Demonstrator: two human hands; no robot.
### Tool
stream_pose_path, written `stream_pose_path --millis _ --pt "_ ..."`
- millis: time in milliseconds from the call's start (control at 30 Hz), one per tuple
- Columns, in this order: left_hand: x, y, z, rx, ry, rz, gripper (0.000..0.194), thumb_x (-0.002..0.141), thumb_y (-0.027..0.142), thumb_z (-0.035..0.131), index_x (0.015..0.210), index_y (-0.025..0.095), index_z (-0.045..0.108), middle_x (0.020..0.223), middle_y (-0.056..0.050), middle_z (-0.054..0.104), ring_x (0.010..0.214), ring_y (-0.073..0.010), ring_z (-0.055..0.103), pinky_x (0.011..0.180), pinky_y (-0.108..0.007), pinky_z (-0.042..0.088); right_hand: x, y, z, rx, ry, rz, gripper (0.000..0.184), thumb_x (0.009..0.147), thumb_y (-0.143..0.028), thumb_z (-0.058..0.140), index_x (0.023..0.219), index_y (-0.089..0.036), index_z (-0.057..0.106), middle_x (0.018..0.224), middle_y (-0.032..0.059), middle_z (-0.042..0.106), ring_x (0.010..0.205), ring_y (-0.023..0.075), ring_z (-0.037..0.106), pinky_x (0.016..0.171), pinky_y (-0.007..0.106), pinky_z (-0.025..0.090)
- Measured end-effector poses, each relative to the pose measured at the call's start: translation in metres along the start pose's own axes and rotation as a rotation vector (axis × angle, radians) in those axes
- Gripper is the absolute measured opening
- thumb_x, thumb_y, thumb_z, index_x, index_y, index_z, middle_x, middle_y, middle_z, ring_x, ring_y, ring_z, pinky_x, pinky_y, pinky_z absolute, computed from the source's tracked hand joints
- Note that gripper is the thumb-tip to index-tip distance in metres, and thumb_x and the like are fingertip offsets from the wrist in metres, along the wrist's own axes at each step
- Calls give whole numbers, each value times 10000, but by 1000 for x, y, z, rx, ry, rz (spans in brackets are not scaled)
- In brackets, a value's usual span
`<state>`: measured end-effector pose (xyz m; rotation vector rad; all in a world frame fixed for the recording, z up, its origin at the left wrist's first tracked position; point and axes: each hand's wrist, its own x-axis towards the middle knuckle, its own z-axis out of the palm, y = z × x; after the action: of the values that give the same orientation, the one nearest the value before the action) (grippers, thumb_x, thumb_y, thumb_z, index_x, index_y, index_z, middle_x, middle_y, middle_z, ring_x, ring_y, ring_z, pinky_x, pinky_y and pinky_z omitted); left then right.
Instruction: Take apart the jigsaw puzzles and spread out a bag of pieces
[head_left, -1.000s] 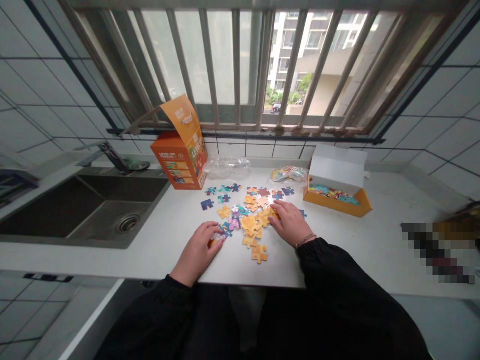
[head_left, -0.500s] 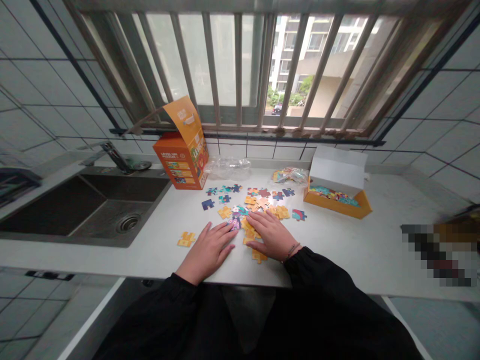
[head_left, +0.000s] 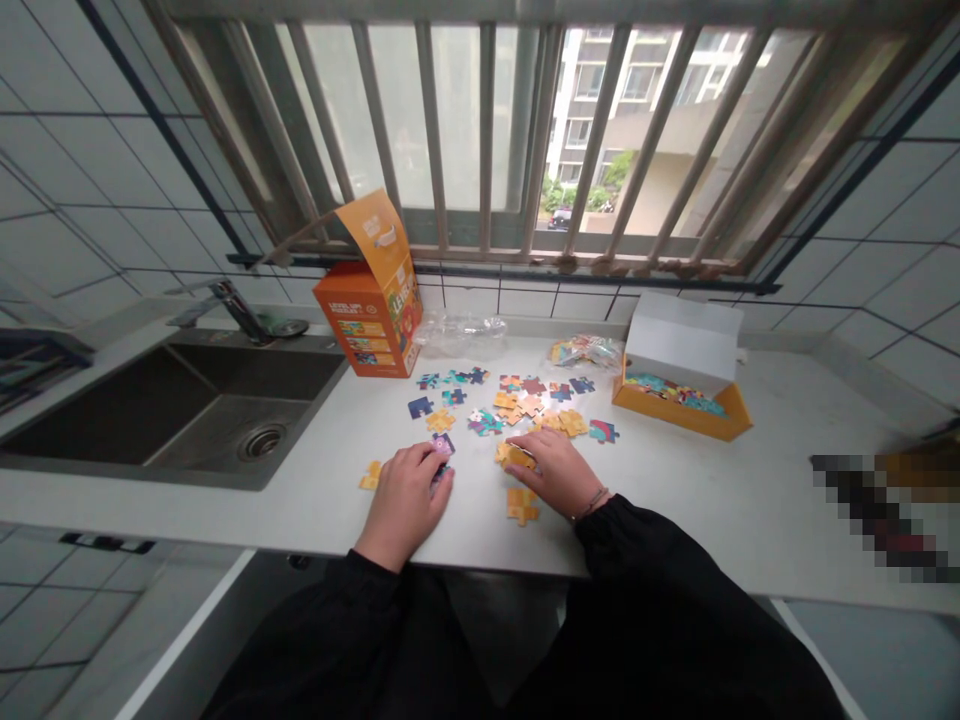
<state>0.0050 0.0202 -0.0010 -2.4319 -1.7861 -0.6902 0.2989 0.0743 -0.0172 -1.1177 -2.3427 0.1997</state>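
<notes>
Barely begun, by the look of it: at the counter's (head_left: 675, 500) front edge, my left hand (head_left: 405, 495) rests with its fingers (head_left: 427, 465) pinched together on a purple puzzle piece (head_left: 442, 445), while my right hand (head_left: 555, 470) lies beside it, fingers curled down over a small cluster of orange pieces (head_left: 514, 457). Whether those few orange pieces are locked together I cannot tell. Two more orange pieces (head_left: 521, 505) sit just in front of my right hand at the front edge, and a lone orange piece (head_left: 370, 475) lies to the left of my left hand, toward the sink (head_left: 187, 410). Most of the job looks undone. Loose pieces (head_left: 510, 405) lie scattered, unjoined, across the middle of the counter, and an open tray (head_left: 679, 405) toward the back right holds still more. An orange puzzle box (head_left: 367, 325) stands open at the back edge by the sink, with clear plastic bags (head_left: 461, 335) beside it under the barred window.
</notes>
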Motion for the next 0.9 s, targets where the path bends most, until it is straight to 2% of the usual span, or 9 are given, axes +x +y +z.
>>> stream_pose_path --millis 100,200,333,400,500,600,767,833,900 --pt "1 -1 1 -59 -36 55 160 1049 311 603 1139 229 707 1417 -121 711 1301 -329 650 1161 -559 470 -1 1 0 35 53 9 243 1026 -406 738 1200 -237 754 1156 85 817 1103 273 744 1147 501 487" --pt "2 1 -1 -70 -12 61 155 1050 331 592 1118 230 687 1527 -146 639 1385 -352 599 1206 -589 431 -2 1 -2 87 102 57 201 1055 -409 689 1121 -244 782 1114 67 836 1055 250 770 1106 458 530" --pt "-11 -11 -8 3 172 -131 236 1046 357 565 1176 202 685 1426 -205 657 1333 -382 598 1152 -575 475 -3 3 -6 124 164 179 266 1039 -462 683 1117 -235 798 1117 92 837 1059 277 782 993 437 602" --pt "-25 -24 -13 76 204 -249 322 1050 379 530 1253 173 671 1402 -219 660 1322 -398 595 1150 -587 468 -4 5 -8 156 201 227 293 1035 -481 675 1121 -230 799 1124 101 836 1064 287 786 981 440 613" --pt "-43 -48 -20 176 117 -409 473 1052 485 497 1334 141 659 1358 -230 671 1250 -430 619 1069 -601 510 -4 8 -12 210 237 281 318 1031 -508 660 1100 -231 801 1124 102 836 1057 288 789 967 434 620" --pt "-48 -67 -29 189 -2 -512 549 1018 586 519 1336 174 695 1338 -206 670 1195 -446 631 977 -599 547 -4 10 -14 242 251 341 342 1015 -545 665 1077 -238 802 1111 92 838 1041 289 790 924 420 626" --pt "-32 -92 -34 -8 -32 -528 482 841 580 691 1132 200 738 1194 -152 725 1137 -384 675 1001 -522 549 -6 13 -20 270 306 416 417 1033 -586 602 1121 -229 798 1148 100 832 1041 292 783 912 412 610" --pt "-23 -96 -32 -137 -18 -537 456 788 553 729 1085 208 702 1115 -115 746 1032 -330 707 928 -453 572 -10 14 -26 285 334 464 462 1056 -600 547 1122 -215 795 1065 101 834 972 285 784 872 399 606" --pt "-15 -92 -29 -245 2 -544 335 826 498 696 1020 227 657 1013 -67 757 913 -277 716 831 -390 573 -16 13 -32 295 363 523 492 1070 -609 516 1138 -207 790 937 85 821 823 260 771 805 384 605"
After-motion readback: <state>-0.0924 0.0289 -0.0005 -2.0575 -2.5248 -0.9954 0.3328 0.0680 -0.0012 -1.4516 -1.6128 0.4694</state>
